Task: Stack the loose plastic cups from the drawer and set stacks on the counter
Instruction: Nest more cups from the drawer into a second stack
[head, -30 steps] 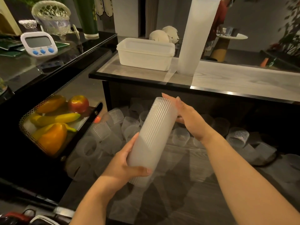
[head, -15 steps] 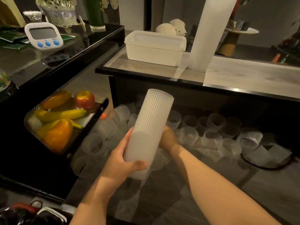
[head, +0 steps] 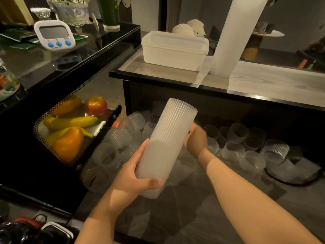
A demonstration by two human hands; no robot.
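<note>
Over drawer (head: 219, 217), left hand (head: 130, 180) grips stack (head: 165, 147) (right hand (head: 197, 140) seemingly behind).

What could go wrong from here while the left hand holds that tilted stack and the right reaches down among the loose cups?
1. The left hand grips the tilted stack only near its lower end; the upper cups might slide off.
2. The right hand is partly hidden behind the stack, so it could knock the loose cups around.
3. The tall stack on the counter looks easy to topple when another is set beside it.
</note>
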